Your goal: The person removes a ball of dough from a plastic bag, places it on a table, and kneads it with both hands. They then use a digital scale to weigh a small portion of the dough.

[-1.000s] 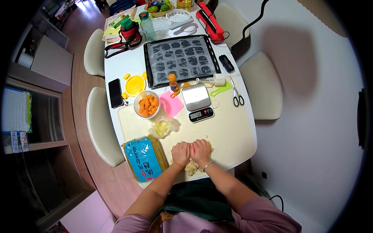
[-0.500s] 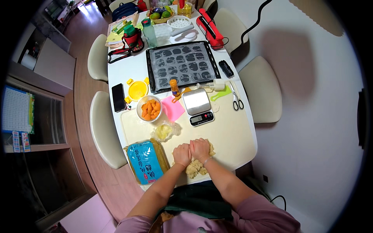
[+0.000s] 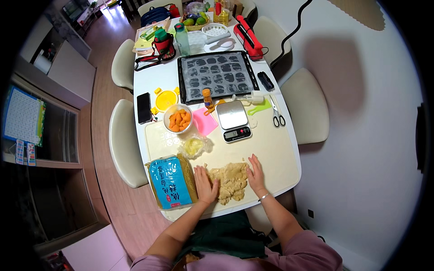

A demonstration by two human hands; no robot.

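I held my left hand (image 3: pixel 206 185) and right hand (image 3: pixel 256 174) apart, crumbly dough (image 3: pixel 232 179) between them, seemingly gathering it, which needed inward pressure.

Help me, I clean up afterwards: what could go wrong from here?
The ragged, crumbly beige dough might shed bits over the flat cream mat. The left hand, close to the blue-and-gold plastic-wrapped package, could knock it. The clear round bowl of orange pieces stands uncovered and might spill if bumped.
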